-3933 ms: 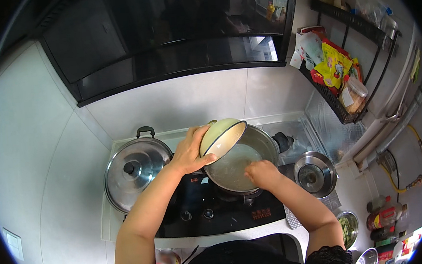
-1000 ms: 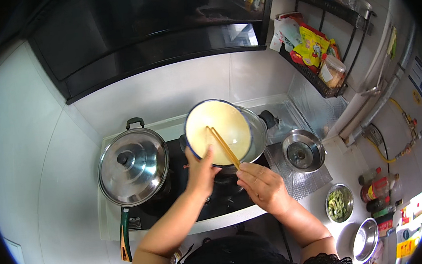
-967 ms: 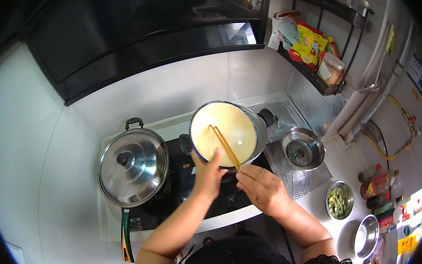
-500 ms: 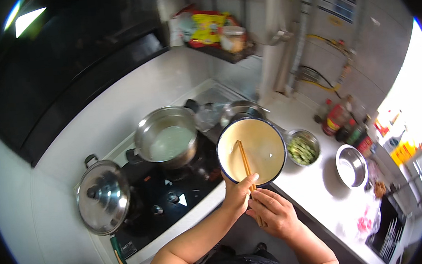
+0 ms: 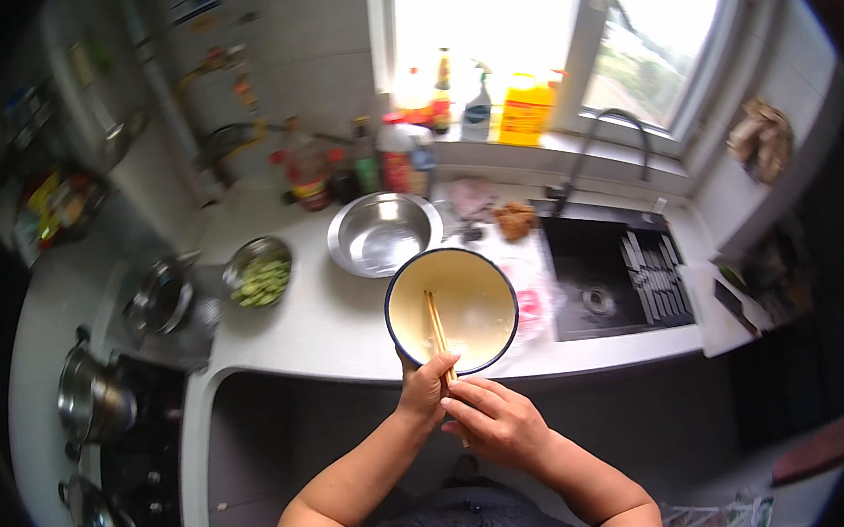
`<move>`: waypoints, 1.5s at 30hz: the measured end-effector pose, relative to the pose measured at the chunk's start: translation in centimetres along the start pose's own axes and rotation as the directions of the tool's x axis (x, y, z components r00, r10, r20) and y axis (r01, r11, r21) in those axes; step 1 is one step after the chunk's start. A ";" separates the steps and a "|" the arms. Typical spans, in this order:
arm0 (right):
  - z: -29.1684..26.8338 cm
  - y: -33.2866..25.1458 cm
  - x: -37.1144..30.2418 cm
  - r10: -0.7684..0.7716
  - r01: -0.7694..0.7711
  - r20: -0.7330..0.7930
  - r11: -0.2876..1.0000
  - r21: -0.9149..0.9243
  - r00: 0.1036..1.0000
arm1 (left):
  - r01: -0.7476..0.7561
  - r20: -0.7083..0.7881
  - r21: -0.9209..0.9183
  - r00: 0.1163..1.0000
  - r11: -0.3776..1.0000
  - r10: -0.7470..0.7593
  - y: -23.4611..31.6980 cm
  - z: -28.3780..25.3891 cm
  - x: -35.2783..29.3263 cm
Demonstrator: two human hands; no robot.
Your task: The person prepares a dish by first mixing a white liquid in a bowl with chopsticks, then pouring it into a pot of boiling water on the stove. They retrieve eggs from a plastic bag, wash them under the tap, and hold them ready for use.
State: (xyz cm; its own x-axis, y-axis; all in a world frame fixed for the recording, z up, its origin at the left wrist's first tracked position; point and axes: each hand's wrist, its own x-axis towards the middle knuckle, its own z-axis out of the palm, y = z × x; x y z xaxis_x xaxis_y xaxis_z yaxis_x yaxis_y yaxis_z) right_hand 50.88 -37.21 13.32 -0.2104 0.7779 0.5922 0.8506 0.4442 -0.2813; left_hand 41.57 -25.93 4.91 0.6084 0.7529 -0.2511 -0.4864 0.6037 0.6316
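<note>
My left hand point(image 5: 425, 389) grips a cream enamel bowl point(image 5: 481, 303) with a dark blue rim, held in front of me over the counter's front edge and tilted so its inside shows. A pair of wooden chopsticks point(image 5: 438, 327) lies in the bowl, its handle ends passing over the rim under my left thumb. My right hand point(image 5: 496, 420) is closed around those handle ends, just below the rim; its fingertips partly hide them. Behind the bowl stands a wide stainless steel basin point(image 5: 385, 235) on the white counter point(image 5: 318, 338).
A steel bowl of cut green vegetables point(image 5: 263, 281) stands to the left. Beyond are a pot point(image 5: 95, 397) on the black stove and a lidded pan point(image 5: 96, 523). At right lie a dark sink point(image 5: 591, 249), a faucet point(image 5: 610, 121), and a knife point(image 5: 737, 308) on a white board. Bottles point(image 5: 395, 160) line the back.
My view and body have turned right, from the stove to the counter and sink. The bowl and chopsticks have come along in my hands, with much the same hold.
</note>
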 end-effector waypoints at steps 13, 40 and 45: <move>-16.7 21.4 -17.2 0.222 -0.240 -0.138 0.962 -0.131 0.965 | 0.209 0.062 0.134 0.974 0.969 -0.219 -24.4 18.1 17.5; -21.5 94.9 -34.7 0.968 -0.957 -0.020 0.249 0.147 0.249 | 0.281 -0.125 0.364 0.960 0.888 -0.252 -45.2 34.9 47.1; -23.5 93.2 -31.6 0.938 -0.943 0.094 0.331 0.041 0.333 | 0.464 -0.192 0.311 0.886 0.830 -0.423 -46.1 37.1 47.4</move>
State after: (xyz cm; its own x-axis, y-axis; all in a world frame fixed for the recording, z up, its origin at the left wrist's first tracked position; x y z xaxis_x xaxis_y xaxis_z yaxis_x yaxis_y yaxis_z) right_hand 148.10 -30.86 -13.86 0.6825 0.7178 -0.1380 0.4600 -0.5685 -0.6821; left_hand 116.07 -27.77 -8.88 0.6238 0.4619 -0.6305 0.0736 0.7684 0.6357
